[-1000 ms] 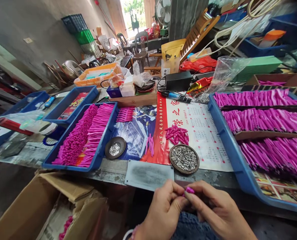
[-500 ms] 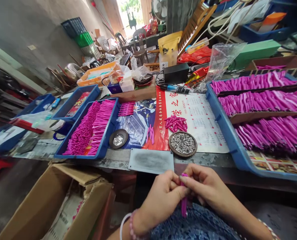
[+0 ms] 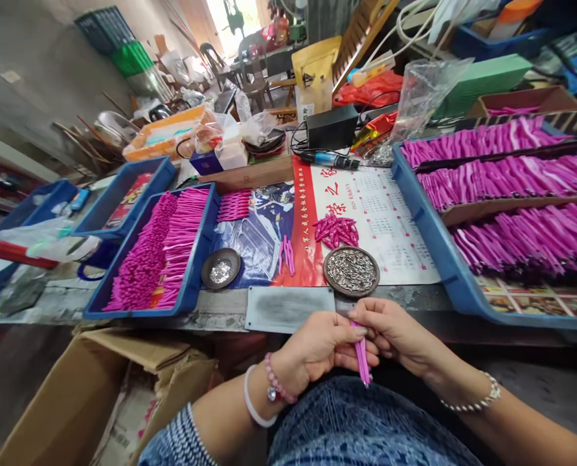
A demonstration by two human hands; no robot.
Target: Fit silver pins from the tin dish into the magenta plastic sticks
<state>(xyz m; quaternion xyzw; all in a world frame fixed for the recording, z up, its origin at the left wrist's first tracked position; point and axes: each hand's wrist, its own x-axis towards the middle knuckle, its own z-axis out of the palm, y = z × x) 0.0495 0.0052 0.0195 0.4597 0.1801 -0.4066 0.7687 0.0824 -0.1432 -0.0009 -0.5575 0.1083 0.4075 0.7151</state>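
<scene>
Pink is basically everywhere on this bench. Both hands sit just off the near edge of the table, over the lap, pinching one thin pink stick (image 3: pixel 362 359) between them. The left hand (image 3: pixel 317 349) is curled nearly closed, thumb and forefinger gripping the stick's top, and the right hand (image 3: pixel 395 330) meets it from the other side, fingertips narrowed onto that same top end. The stick hangs down from the pinch, lower tip just over the blue patterned fabric.

Layout looks set up for easy reach: a round dish of small silver pieces (image 3: pixel 351 270) sits right at the near edge, just ahead of the hands, with a loose pile of short pink pieces (image 3: pixel 337 230) behind it on the calendar sheet. A smaller dish (image 3: pixel 221 268) sits further left. The blue tray (image 3: pixel 191 294) at the left holds packed pink sticks, and the big blue tray (image 3: pixel 429 233) on the right holds long rows of them.
</scene>
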